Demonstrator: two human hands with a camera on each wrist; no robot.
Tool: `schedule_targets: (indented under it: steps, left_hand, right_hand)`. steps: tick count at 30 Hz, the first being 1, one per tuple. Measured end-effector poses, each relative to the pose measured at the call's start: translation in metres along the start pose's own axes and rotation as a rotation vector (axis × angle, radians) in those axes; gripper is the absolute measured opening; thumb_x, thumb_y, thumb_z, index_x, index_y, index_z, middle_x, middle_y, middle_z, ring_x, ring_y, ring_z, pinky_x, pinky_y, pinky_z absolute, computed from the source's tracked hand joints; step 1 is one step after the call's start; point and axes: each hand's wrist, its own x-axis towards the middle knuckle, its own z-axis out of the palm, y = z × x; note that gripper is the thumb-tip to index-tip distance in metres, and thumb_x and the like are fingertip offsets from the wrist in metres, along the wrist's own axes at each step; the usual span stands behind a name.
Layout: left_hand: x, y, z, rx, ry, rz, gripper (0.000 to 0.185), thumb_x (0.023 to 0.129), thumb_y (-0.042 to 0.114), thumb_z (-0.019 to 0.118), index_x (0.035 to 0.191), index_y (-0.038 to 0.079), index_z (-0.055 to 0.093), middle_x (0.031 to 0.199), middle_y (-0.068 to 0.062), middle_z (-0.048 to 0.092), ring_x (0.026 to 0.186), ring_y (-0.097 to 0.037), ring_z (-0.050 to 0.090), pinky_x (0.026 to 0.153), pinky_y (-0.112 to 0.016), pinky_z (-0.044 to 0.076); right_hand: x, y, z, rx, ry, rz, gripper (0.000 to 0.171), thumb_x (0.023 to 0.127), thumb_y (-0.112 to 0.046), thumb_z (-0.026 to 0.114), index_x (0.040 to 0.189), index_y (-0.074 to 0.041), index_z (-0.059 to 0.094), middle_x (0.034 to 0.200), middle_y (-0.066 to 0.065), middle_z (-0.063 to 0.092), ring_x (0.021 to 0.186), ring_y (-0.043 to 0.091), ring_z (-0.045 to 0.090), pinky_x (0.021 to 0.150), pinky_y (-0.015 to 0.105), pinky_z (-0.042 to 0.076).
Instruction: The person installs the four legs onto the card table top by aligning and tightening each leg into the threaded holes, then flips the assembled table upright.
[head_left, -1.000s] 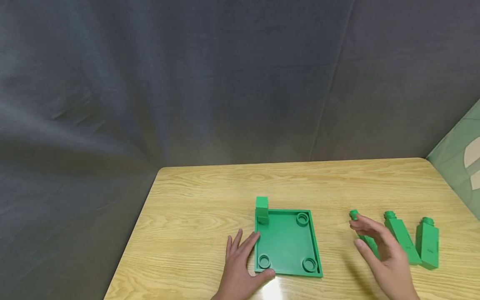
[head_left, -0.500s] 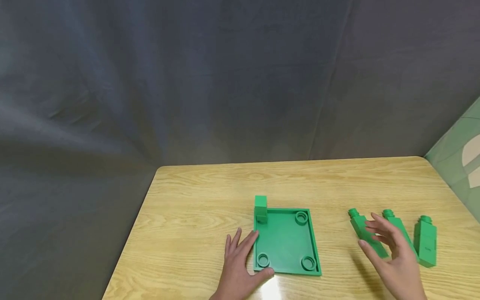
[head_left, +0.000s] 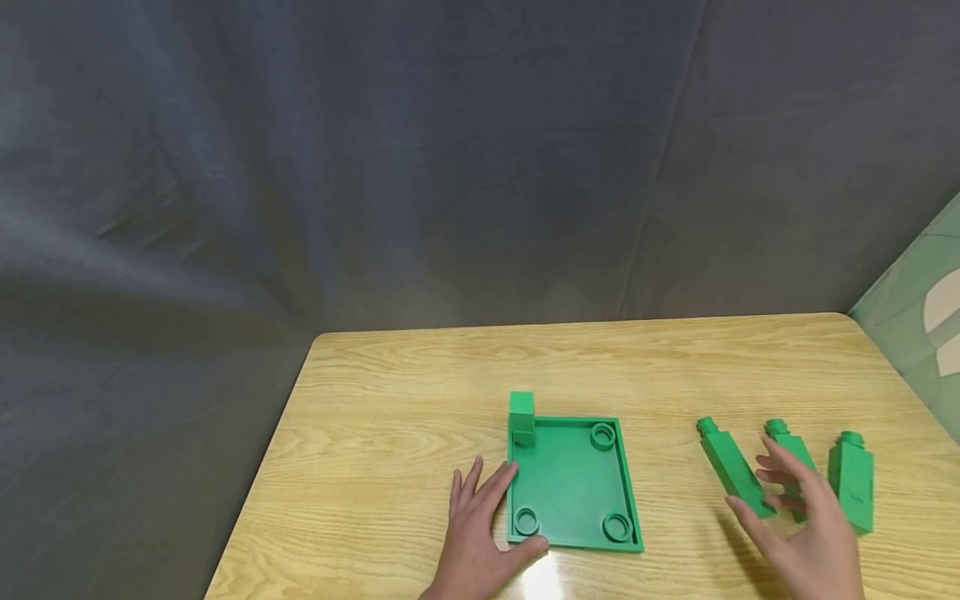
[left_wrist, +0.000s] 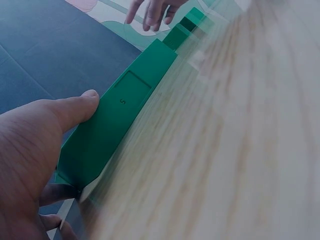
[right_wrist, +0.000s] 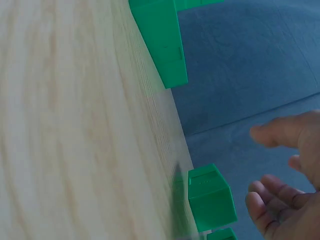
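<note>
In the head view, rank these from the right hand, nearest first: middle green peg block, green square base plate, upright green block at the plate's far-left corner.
From the right hand:
1. Middle green peg block, under the fingertips.
2. Green square base plate, to its left, held by the left hand.
3. Upright green block, the plate's far-left corner.

The left hand (head_left: 480, 537) lies flat near the counter's near edge, fingers spread and straight, thumb out to the right; the right hand (head_left: 806, 533) hovers toward the near right corner, fingers loosely spread.
</note>
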Motion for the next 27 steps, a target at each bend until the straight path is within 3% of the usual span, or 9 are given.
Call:
schedule_targets:
  steps: [4, 7, 9, 11, 15, 18, 21, 24, 27]
  left_hand:
    - [0.000, 0.001, -0.001, 0.002, -0.002, -0.003, 0.095, 0.088, 0.060, 0.089, 0.169, 0.031, 0.050, 0.170, 0.009, 0.052, 0.168, -0.046, 0.022, 0.133, -0.060, -0.002]
    - [0.000, 0.001, -0.001, 0.006, -0.003, -0.001, 0.095, 0.088, 0.060, 0.089, 0.169, 0.031, 0.049, 0.170, 0.009, 0.052, 0.168, -0.046, 0.022, 0.133, -0.060, -0.002]
    - [0.000, 0.001, -0.001, 0.009, -0.003, 0.000, 0.095, 0.088, 0.060, 0.089, 0.169, 0.031, 0.049, 0.170, 0.009, 0.052, 0.168, -0.045, 0.022, 0.133, -0.057, -0.003]
    - [0.000, 0.001, -0.001, 0.011, 0.000, 0.003, 0.095, 0.088, 0.060, 0.089, 0.169, 0.031, 0.050, 0.170, 0.008, 0.052, 0.168, -0.045, 0.022, 0.133, -0.057, -0.003]
    - [0.000, 0.001, 0.000, 0.005, 0.002, 0.011, 0.094, 0.088, 0.060, 0.089, 0.169, 0.031, 0.049, 0.170, 0.008, 0.052, 0.168, -0.046, 0.023, 0.133, -0.061, -0.002]
    - [0.000, 0.000, 0.000, 0.002, -0.001, 0.014, 0.095, 0.088, 0.060, 0.088, 0.169, 0.031, 0.049, 0.170, 0.008, 0.052, 0.168, -0.047, 0.023, 0.133, -0.065, -0.001]
    - [0.000, 0.000, 0.000, 0.002, -0.002, 0.012, 0.095, 0.088, 0.060, 0.088, 0.170, 0.030, 0.049, 0.170, 0.008, 0.052, 0.167, -0.047, 0.023, 0.133, -0.066, -0.001]
    - [0.000, 0.000, 0.000, 0.000, -0.001, 0.009, 0.095, 0.088, 0.060, 0.089, 0.169, 0.031, 0.049, 0.170, 0.008, 0.052, 0.168, -0.047, 0.023, 0.133, -0.064, -0.001]
    - [-0.001, -0.001, 0.000, 0.003, 0.000, 0.009, 0.094, 0.089, 0.059, 0.089, 0.169, 0.031, 0.049, 0.170, 0.008, 0.052, 0.168, -0.047, 0.023, 0.133, -0.060, -0.002]
  right_hand:
    - [-0.001, 0.005, -0.002, -0.072, 0.003, 0.037, 0.099, 0.073, 0.013, 0.096, 0.161, -0.007, 0.056, 0.122, -0.034, 0.055, 0.104, -0.024, 0.047, 0.070, 0.001, 0.047]
    - [-0.001, 0.009, -0.004, -0.120, -0.025, 0.055, 0.096, 0.073, 0.010, 0.098, 0.158, -0.002, 0.057, 0.123, -0.006, 0.069, 0.098, -0.027, 0.043, 0.064, 0.004, 0.047]
    - [0.000, 0.011, -0.006, -0.154, -0.055, 0.060, 0.095, 0.073, 0.006, 0.100, 0.157, 0.001, 0.056, 0.122, 0.018, 0.071, 0.092, -0.026, 0.044, 0.059, 0.007, 0.047]
    - [0.001, 0.013, -0.007, -0.179, -0.085, 0.066, 0.094, 0.074, 0.002, 0.101, 0.157, 0.003, 0.056, 0.122, 0.030, 0.071, 0.084, -0.022, 0.046, 0.054, 0.011, 0.048]
    - [0.003, 0.017, -0.009, -0.235, -0.112, 0.089, 0.096, 0.075, -0.006, 0.103, 0.156, 0.004, 0.055, 0.121, 0.034, 0.072, 0.078, -0.014, 0.053, 0.051, 0.016, 0.048]
    - [0.004, 0.018, -0.009, -0.275, -0.133, 0.108, 0.097, 0.075, -0.010, 0.103, 0.157, 0.005, 0.053, 0.119, 0.034, 0.074, 0.086, 0.013, 0.073, 0.055, 0.023, 0.054]
    - [0.004, 0.019, -0.009, -0.312, -0.182, 0.136, 0.098, 0.080, -0.017, 0.102, 0.159, 0.007, 0.049, 0.119, 0.036, 0.075, 0.098, 0.053, 0.074, 0.063, 0.046, 0.062]
    - [0.005, 0.019, -0.010, -0.345, -0.223, 0.157, 0.097, 0.083, -0.024, 0.100, 0.159, 0.007, 0.049, 0.119, 0.037, 0.075, 0.101, 0.058, 0.073, 0.066, 0.063, 0.059]
    - [0.006, 0.020, -0.011, -0.380, -0.268, 0.178, 0.094, 0.086, -0.031, 0.098, 0.156, 0.008, 0.050, 0.116, 0.036, 0.075, 0.095, 0.056, 0.074, 0.060, 0.055, 0.058]
